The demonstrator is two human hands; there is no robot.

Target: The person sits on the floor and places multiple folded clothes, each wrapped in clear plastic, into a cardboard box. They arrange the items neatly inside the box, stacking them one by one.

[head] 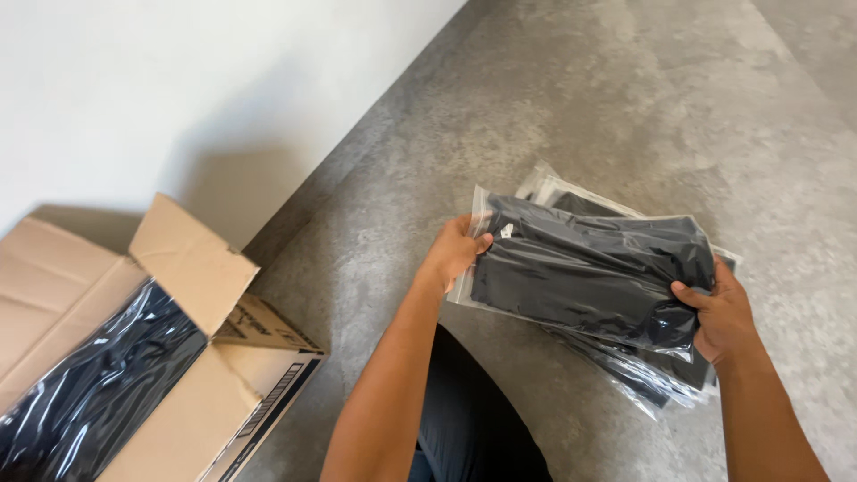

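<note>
A stack of flat, clear plastic bags with folded black cloth inside (594,272) is held up over the grey stone-look floor (625,89). The bags are shiny and crinkly, and the lower ones stick out at the edges. The left hand (455,252) grips the stack's left end, thumb on top. The right hand (723,314) grips the right end, thumb pressed on the top bag and fingers under it. Far to the left sits an open brown cardboard box (192,259) by the white wall (178,80). More shiny black bags (94,384) lie in the box.
</note>
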